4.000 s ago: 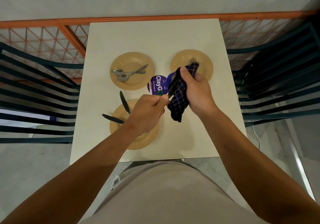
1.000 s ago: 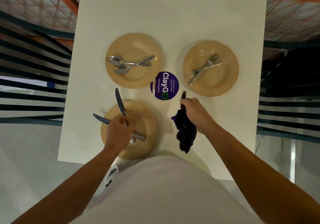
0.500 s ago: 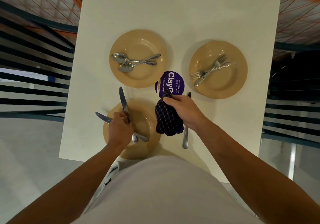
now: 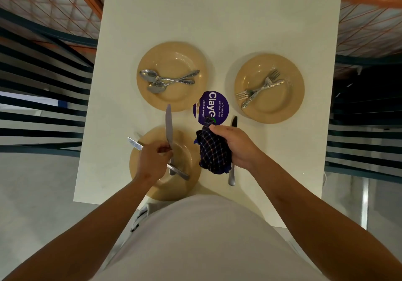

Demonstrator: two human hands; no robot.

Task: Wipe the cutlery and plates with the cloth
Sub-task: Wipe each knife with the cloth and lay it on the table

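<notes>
White table [image 4: 217, 19], left hand [image 4: 152, 161] pinching knife [image 4: 168, 126] — blade pointing away

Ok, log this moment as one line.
left hand: grips knife on near plate | right hand: holds checked cloth | next: wipe knife

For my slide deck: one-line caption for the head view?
Left hand grips a knife over the near plate; right hand holds the checked cloth.

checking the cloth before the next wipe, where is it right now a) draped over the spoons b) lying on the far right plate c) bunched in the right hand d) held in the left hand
c, the checked cloth is bunched in the right hand above the table, while the left hand pinches a knife.
</notes>
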